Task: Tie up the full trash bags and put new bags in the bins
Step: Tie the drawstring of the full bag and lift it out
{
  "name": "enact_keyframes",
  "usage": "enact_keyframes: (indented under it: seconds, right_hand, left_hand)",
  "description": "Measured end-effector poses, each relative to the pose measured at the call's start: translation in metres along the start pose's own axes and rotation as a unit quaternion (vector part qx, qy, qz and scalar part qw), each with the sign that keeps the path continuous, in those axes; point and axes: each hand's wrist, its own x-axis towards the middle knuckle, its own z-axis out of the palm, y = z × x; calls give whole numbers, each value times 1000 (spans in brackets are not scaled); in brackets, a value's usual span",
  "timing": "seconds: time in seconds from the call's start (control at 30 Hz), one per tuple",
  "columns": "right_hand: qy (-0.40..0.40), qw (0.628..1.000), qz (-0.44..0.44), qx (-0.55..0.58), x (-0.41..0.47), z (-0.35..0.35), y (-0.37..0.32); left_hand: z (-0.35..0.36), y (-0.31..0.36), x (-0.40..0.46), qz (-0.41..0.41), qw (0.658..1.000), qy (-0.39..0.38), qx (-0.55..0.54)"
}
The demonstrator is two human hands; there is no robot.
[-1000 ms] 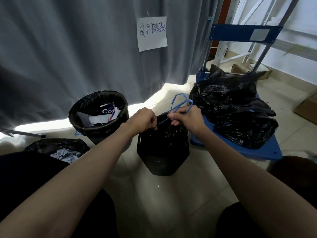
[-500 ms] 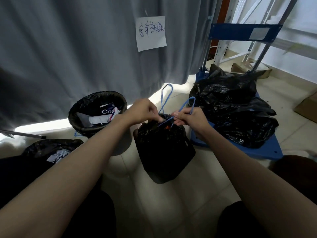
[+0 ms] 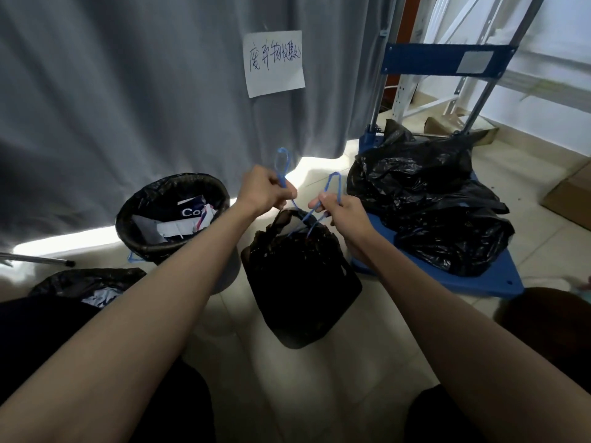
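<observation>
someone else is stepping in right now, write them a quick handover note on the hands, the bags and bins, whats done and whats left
Left hand grips one blue drawstring loop; right hand grips the other loop. Both strings run down into the gathered mouth of the black bag on the floor between the arms.
Done: tied black bags are piled on the blue cart.
In progress: this bag's mouth is cinched, but no knot shows.
Left: the round bin at left has its liner full of paper, untied. Another open bag with paper lies nearer, lower left. No fresh liners are in view.
</observation>
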Motion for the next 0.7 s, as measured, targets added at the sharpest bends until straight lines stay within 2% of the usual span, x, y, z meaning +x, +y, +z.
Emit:
enact_keyframes:
  seconds: [0.07,0.13,0.2,0.4,0.47,0.57,0.63,0.7]
  right_hand:
    - [16,1000,19,20,5,10,-6]
    - [13,989,60,132,11,23,-10]
    - [19,980,99,174,17,33,-15]
    - [-28,982,168,77,26,40,-26]
    - [-28,987,151,41,26,44,-28]
    - [-49,995,65,-51,25,50,-29]
    - [-84,988,3,-126,24,51,-28]
    - [-135,978,-20,-157,21,50,-30]
  left_hand:
    - [-9,4,1,1,1000,-2,-11]
    - [-18,7,0,6,1000,-7,-12]
    - [-26,10,-2,19,1000,-17,2]
    - [-41,24,-12,66,995,-63,47]
    - [-42,28,-14,80,993,-66,55]
    - [-41,35,-17,91,992,-59,68]
    - [-39,39,-17,101,990,-51,84]
    - [-37,42,-17,109,988,-47,96]
